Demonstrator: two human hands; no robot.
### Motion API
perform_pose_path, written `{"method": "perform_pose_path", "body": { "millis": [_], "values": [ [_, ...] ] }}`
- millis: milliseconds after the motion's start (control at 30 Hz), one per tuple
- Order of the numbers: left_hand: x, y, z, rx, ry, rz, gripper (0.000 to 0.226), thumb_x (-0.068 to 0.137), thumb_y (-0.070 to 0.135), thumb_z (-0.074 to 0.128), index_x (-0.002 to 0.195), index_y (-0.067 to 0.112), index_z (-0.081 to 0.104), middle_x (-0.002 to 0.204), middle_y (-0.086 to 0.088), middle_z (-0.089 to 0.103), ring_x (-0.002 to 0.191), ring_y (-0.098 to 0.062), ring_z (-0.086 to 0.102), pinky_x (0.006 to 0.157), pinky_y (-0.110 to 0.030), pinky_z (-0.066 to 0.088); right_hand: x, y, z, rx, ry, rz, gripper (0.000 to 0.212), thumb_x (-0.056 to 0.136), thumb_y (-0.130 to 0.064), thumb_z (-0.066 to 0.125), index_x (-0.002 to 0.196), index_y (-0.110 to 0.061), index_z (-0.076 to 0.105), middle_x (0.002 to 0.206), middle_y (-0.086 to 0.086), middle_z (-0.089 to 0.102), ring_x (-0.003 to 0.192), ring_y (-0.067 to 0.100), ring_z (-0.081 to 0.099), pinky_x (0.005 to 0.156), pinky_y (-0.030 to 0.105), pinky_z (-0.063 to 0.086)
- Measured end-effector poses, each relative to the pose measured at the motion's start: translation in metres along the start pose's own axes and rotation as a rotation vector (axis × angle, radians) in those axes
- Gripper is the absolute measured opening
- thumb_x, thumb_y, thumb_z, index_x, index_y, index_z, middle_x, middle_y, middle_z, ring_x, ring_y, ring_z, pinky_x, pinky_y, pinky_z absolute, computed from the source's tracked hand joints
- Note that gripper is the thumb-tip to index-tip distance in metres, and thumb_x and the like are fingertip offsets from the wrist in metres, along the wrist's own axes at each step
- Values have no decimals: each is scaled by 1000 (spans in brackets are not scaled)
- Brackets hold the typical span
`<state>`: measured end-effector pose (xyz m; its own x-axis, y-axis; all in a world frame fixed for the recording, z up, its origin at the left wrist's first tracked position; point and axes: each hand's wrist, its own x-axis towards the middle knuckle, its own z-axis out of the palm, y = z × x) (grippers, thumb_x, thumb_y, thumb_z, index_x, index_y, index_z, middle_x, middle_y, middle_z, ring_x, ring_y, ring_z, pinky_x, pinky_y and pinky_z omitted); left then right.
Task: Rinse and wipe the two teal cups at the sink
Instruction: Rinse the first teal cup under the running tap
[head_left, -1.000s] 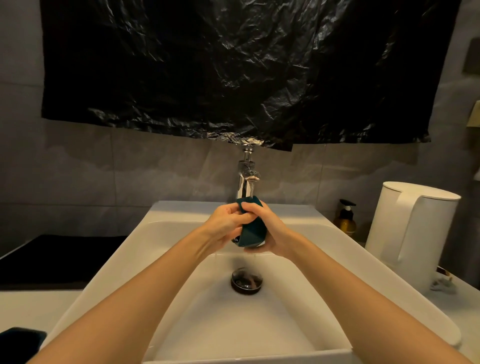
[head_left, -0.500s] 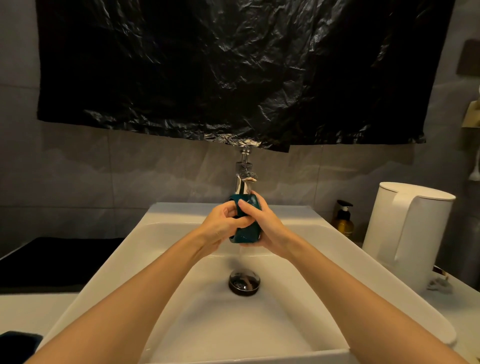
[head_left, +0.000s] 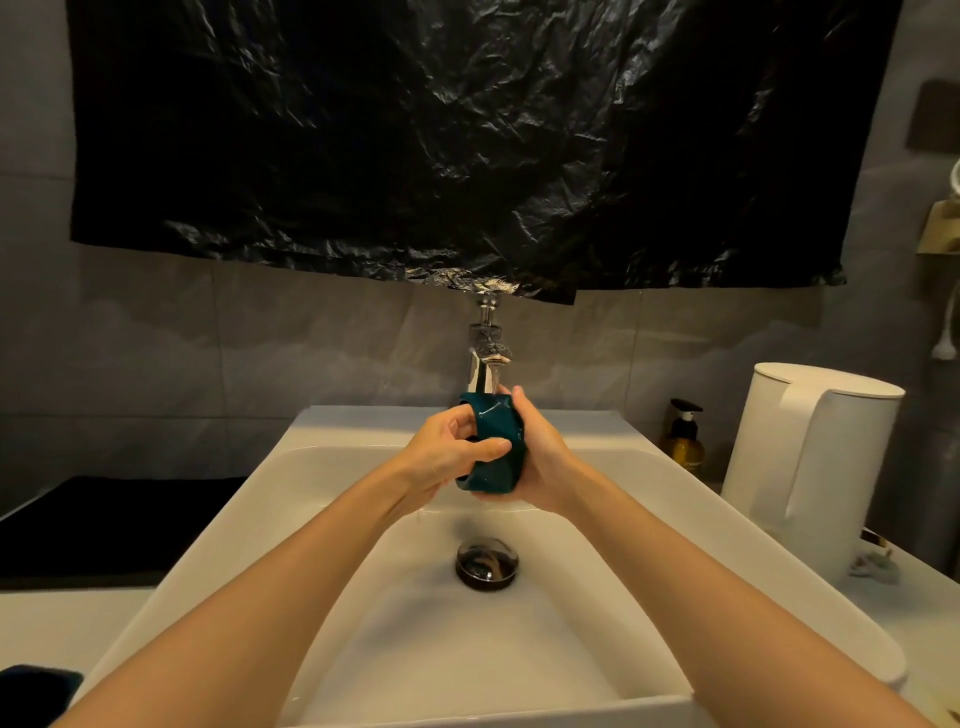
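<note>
Take the glossy teal cup (head_left: 496, 449) as the centre of the dial. At eight o'clock, in the frame's lower corner, lies a dark rounded object (head_left: 31, 691), cut by the edge and too dim to identify. At nine o'clock a flat black mat (head_left: 104, 525) lies beside the white rectangular ceramic sink (head_left: 249, 530). The left hand (head_left: 441, 460) grips the cup from nine o'clock, with the thumb laid across its front and the fingers curled against its left side. The cup is held above the basin, its top just below the chrome tap (head_left: 485, 364) at twelve o'clock, and a thin stream of water lands on it. The right hand (head_left: 543, 462) cradles the cup from three o'clock and from underneath, palm against its side and thumb raised along its upper edge. At six o'clock sits the dark round metal drain (head_left: 487, 564). Toward three o'clock stand an amber pump bottle (head_left: 685, 447) and then a tall white plastic kettle (head_left: 810, 467). A crinkled black plastic sheet (head_left: 467, 145) hangs on the wall at twelve o'clock.
</note>
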<state>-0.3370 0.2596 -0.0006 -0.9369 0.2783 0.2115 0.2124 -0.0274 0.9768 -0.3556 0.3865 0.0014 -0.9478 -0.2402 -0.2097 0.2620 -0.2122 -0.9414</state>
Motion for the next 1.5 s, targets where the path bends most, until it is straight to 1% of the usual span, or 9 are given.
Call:
{"method": "perform_pose_path", "body": {
  "millis": [133, 233, 333, 533, 633, 733, 900, 1300, 1500],
  "values": [
    [-4, -1, 4, 77, -67, 33, 37, 83, 4, 69, 113, 21, 57, 109, 1, 68, 102, -14, 64, 77, -22, 55, -8, -4, -10, -6, -27, 73, 65, 78, -75, 50, 103, -17, 68, 106, 12, 68, 103, 32, 62, 97, 50, 47],
    [-2, 1, 3, 23, -90, -7, 34, 83, 2, 67, 109, 22, 57, 112, -3, 67, 104, -16, 64, 81, -26, 55, -7, -2, -6, -77, 39, -6, 53, 84, -67, 48, 97, -18, 66, 96, 10, 69, 92, 27, 64, 91, 46, 52],
    [-2, 6, 3, -121, -80, -55, 31, 87, 4, 63, 116, 10, 57, 113, -10, 67, 104, -21, 65, 82, -28, 56, -2, 1, 1, -153, 117, -127, 51, 86, -65, 46, 111, -24, 63, 105, 10, 68, 95, 26, 65, 77, 42, 58],
    [3, 13, 4, -380, 1, -155, 30, 92, 14, 58, 119, 2, 56, 110, -14, 67, 102, -21, 65, 80, -27, 55, -2, 3, 4, -189, 178, -267, 46, 90, -62, 42, 128, -38, 50, 122, 4, 60, 104, 25, 61, 77, 45, 58],
    [4, 15, 1, -504, 8, -198, 32, 94, 13, 54, 124, 0, 54, 109, -14, 65, 100, -22, 64, 81, -29, 55, -6, 2, 3, -223, 166, -365, 41, 94, -54, 41, 133, -39, 46, 126, 0, 56, 103, 18, 59, 70, 33, 58],
    [5, 13, 1, -367, 31, -228, 34, 93, 24, 56, 122, 6, 56, 113, -12, 65, 105, -22, 62, 85, -30, 52, -8, 3, 4, -300, 134, -460, 42, 99, -42, 41, 140, -33, 40, 127, -1, 52, 98, 7, 55, 62, 14, 47],
    [5, 12, -3, 33, 3, -236, 47, 94, 44, 48, 125, 9, 54, 121, -9, 63, 114, -23, 58, 99, -35, 48, -8, 5, 6, -305, 138, -458, 43, 100, -40, 40, 142, -32, 39, 131, 1, 51, 103, 11, 54, 65, 15, 47],
    [8, 11, -2, 43, 71, -202, 54, 89, 46, 54, 122, 3, 57, 114, -13, 66, 107, -26, 64, 94, -39, 52, -11, 0, 5, -329, 147, -505, 42, 100, -39, 39, 142, -32, 39, 133, 1, 49, 113, 15, 51, 75, 17, 48],
    [3, 14, 1, -127, -33, -243, 35, 93, 39, 51, 114, 11, 56, 112, -11, 67, 106, -23, 63, 90, -31, 52, -10, 4, 0, -354, 149, -569, 39, 99, -40, 42, 138, -38, 42, 132, 1, 51, 114, 17, 53, 77, 21, 51]
  ]
}}
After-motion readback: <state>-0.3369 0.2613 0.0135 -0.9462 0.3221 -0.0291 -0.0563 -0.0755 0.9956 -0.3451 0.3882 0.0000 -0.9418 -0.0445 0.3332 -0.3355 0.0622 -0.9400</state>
